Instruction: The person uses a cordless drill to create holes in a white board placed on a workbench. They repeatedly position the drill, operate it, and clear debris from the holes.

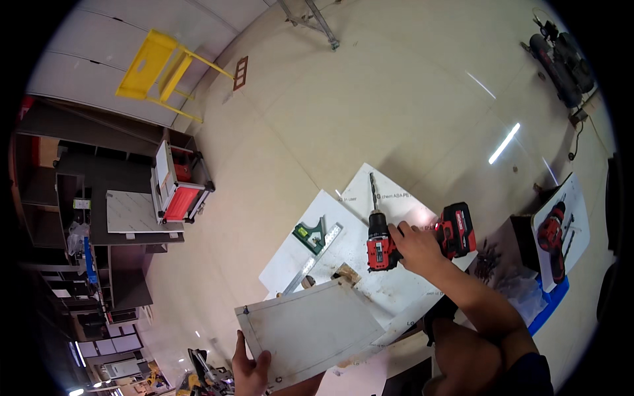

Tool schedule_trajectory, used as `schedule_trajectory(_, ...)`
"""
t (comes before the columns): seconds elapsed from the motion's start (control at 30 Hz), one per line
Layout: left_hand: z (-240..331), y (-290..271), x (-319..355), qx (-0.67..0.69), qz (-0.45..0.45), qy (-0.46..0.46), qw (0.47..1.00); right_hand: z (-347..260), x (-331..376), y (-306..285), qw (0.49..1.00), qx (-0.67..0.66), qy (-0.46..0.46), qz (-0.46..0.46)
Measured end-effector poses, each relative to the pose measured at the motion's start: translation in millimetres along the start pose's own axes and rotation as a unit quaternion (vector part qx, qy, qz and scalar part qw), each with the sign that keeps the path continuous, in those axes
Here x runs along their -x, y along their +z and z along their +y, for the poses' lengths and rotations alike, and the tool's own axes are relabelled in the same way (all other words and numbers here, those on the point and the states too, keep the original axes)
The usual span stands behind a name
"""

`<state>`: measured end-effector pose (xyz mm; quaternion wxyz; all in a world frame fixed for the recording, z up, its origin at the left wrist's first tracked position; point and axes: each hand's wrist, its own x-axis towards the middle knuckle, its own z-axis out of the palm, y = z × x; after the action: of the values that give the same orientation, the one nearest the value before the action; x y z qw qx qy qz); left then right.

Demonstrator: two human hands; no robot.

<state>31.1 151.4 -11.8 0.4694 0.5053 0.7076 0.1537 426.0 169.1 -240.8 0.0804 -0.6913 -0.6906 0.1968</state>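
My right hand (417,246) grips the handle of a red and black cordless drill (382,245) that lies on white sheets (343,247) spread on the floor, its long bit pointing away from me. My left hand (249,367) holds the near edge of a grey-white rectangular panel (310,328), which rests in front of me. A combination square with a metal ruler and green head (316,244) lies just beyond the panel, to the left of the drill.
A second red power tool (550,237) lies on a white board at right, beside a pile of dark screws (487,259). A red and white cart (177,185), dark cabinets (99,198) and a yellow frame (158,66) stand at left. A compressor (561,56) sits far right.
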Motion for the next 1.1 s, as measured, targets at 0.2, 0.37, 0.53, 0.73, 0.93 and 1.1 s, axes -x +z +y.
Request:
schedule_trajectory(0.2,4.8,-9.8,3.6,-0.043,-0.019,-0.022,0.999,5.6,3.5,6.7,0.999,0.002,-0.001,0.037)
schedule_trajectory(0.37,12.0,-1.2,26.0,-0.013,-0.001,0.0,1.0,4.8,2.0,1.9,1.0,0.002,-0.009,0.024)
schedule_trajectory(0.53,-14.9,10.3,38.1,0.062,-0.008,-0.029,0.998,3.9,11.5,-1.7,1.0,-0.014,-0.003,0.007)
schedule_trajectory(0.73,-157.0,7.8,26.6,0.065,0.078,-0.177,0.979,14.0,11.0,-9.6,0.999,-0.035,-0.029,0.008)
schedule_trajectory(0.93,-280.9,43.3,-4.4,0.269,0.018,-0.13,0.954,17.4,11.1,-13.8,0.997,-0.069,-0.035,-0.009)
schedule_trajectory(1.1,-292.0,56.5,-17.0,0.258,0.067,-0.143,0.953,16.2,1.1,-12.6,0.995,-0.071,-0.068,-0.014)
